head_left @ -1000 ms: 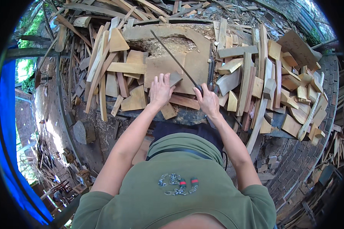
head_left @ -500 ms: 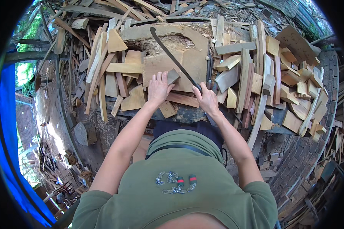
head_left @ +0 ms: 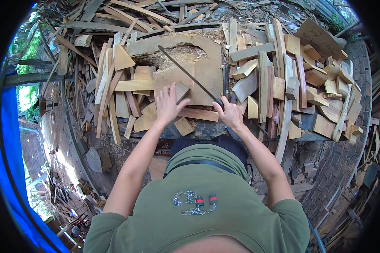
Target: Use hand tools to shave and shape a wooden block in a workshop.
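Observation:
My left hand [head_left: 168, 105] is at a small wooden block [head_left: 181, 90], fingers along its left side and thumb at its near edge. The block stands on a flat, light-coloured wooden chopping block [head_left: 207, 80] with a rough, decayed hollow at its far side. My right hand [head_left: 231, 114] is wrapped around the handle of a long, dark machete [head_left: 189, 76]. Its blade slants up and left over the chopping block, passing just beyond the small block. Whether blade and block touch, I cannot tell. A reddish wood strip [head_left: 198, 114] lies just in front of the hands.
Stacked wood offcuts [head_left: 131, 85] crowd the left side, and more cut pieces [head_left: 325, 101] heap up at the right. Slim tools [head_left: 226, 80] lie along the chopping block's right edge. A stone-like lump [head_left: 98, 159] sits on the ground at lower left. Blue sheeting [head_left: 6, 160] hangs far left.
The machete's blade has swung leftward and lower across the chopping block. My left hand and the small block have shifted slightly left, with the thumb spread wider. The whole view has also shifted a little.

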`<state>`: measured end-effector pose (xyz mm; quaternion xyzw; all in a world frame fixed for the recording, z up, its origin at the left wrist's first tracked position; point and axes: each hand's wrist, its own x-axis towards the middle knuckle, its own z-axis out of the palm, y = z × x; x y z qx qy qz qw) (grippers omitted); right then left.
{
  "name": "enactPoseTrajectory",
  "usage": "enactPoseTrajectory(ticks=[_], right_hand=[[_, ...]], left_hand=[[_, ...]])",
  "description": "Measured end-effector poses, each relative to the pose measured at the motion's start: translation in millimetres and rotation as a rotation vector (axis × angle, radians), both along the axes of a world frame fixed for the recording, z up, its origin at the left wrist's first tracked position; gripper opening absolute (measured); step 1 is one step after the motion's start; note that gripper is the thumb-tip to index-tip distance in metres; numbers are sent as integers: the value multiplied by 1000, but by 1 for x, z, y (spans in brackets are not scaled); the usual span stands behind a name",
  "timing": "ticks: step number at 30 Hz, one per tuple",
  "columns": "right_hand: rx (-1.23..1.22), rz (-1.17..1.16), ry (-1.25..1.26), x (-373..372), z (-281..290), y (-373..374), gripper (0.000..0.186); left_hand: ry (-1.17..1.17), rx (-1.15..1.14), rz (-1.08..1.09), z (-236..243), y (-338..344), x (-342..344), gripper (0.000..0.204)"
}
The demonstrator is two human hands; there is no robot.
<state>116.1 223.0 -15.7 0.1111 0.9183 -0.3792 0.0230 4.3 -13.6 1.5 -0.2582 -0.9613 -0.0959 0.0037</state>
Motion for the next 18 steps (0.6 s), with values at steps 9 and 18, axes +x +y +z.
enactPoseTrajectory(ticks=[9, 18], right_hand=[[-92, 22, 298, -16, 29, -21, 36], [-55, -124, -87, -17, -13, 5, 41]], left_hand=[[-71, -82, 77, 1, 12, 1, 65], [-55, -81, 72, -5, 9, -1, 68]])
